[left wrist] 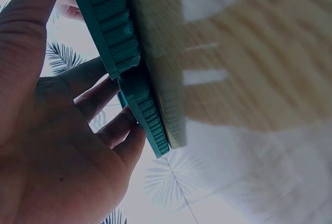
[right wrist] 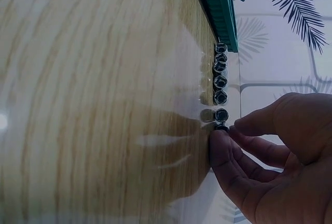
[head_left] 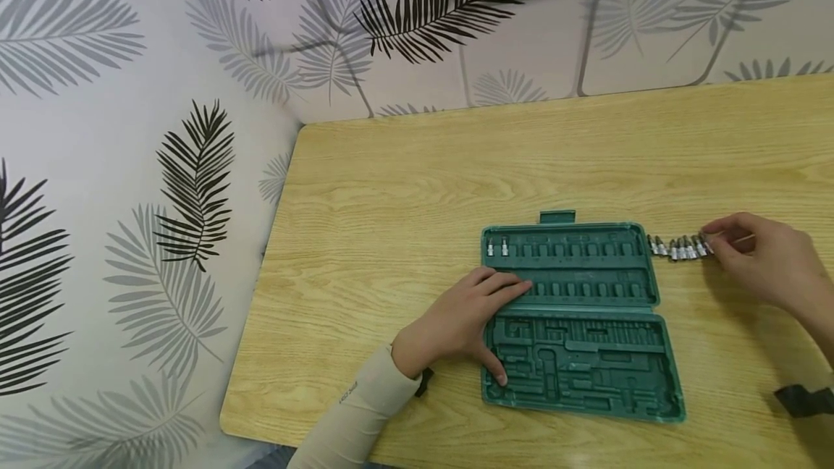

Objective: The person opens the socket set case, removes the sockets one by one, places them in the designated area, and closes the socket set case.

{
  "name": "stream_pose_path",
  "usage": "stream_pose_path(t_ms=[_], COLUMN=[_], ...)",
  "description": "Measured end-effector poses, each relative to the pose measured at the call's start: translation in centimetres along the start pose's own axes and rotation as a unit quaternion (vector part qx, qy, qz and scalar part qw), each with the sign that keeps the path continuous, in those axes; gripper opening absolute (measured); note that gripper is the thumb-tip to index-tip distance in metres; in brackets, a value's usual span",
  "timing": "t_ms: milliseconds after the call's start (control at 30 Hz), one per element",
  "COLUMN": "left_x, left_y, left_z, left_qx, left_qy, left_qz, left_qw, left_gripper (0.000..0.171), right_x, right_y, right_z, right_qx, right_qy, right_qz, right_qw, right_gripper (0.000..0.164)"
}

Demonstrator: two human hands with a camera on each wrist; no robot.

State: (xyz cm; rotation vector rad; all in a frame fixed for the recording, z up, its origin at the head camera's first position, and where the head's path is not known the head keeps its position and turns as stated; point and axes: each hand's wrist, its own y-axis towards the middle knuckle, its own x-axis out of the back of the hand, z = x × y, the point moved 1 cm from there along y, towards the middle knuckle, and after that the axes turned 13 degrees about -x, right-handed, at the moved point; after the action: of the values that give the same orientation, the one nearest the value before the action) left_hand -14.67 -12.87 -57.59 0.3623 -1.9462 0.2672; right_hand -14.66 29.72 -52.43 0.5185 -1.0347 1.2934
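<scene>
A green plastic tool case (head_left: 573,368) lies unfolded on the table, its moulded slots facing up. Two silver bit sockets (head_left: 504,246) sit in the top row of slots at its left end. My left hand (head_left: 465,317) rests over the case's left edge, fingers extended across the upper half and thumb spread onto the lower half. To the right of the case, several bit sockets (right wrist: 221,82) lie side by side in a row on the table. At the row's right end, my right hand (head_left: 762,252) pinches one bit socket (right wrist: 221,127) between thumb and fingertips, which partly hide it.
The wood-grain table (head_left: 378,201) meets a wall (head_left: 417,78) with a leaf pattern along its back and left sides. A green latch tab (head_left: 557,217) sticks out from the case's far edge. Dark straps (head_left: 804,401) show at both wrists.
</scene>
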Motion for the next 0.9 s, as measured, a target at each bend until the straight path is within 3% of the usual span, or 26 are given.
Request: stream_pose_path(t_ms=[333,433,500,633,700,733,900], left_x=[2.6,1.9,2.5,0.4,0.4,-0.3,2.0], left_y=[0.1,0.1,0.1,0.0,0.0,0.0,0.1], left_z=[-1.8,-1.3,-1.6,-0.3,-0.2,0.3,-1.3], left_qx=[0.000,0.000,0.003,0.000,0.002,0.002,0.006], left_qy=[0.031,0.016,0.010,0.008,0.017,0.001,0.007], left_qz=[0.024,0.015,0.016,0.005,0.012,0.008,0.021], left_qw=[0.9992,0.9997,0.9998,0.9999,0.9998,1.0000,0.9997], left_gripper=[0.149,0.149,0.149,0.153,0.153,0.153,0.149], right_x=[0.5,0.6,0.7,0.6,0.4,0.3,-0.2], right_y=[0.1,0.1,0.0,0.1,0.2,0.2,0.5], right_z=[0.5,0.6,0.7,1.5,2.2,2.6,5.0], right_qx=[0.008,0.004,0.004,0.024,0.039,0.049,0.092], right_qy=[-0.004,0.003,0.006,0.015,0.023,0.028,0.051], right_qz=[-0.027,-0.025,-0.024,-0.029,-0.030,-0.033,-0.032], right_qw=[1.000,1.000,1.000,0.999,0.999,0.998,0.994], right_gripper=[0.025,0.026,0.026,0.024,0.024,0.023,0.021])
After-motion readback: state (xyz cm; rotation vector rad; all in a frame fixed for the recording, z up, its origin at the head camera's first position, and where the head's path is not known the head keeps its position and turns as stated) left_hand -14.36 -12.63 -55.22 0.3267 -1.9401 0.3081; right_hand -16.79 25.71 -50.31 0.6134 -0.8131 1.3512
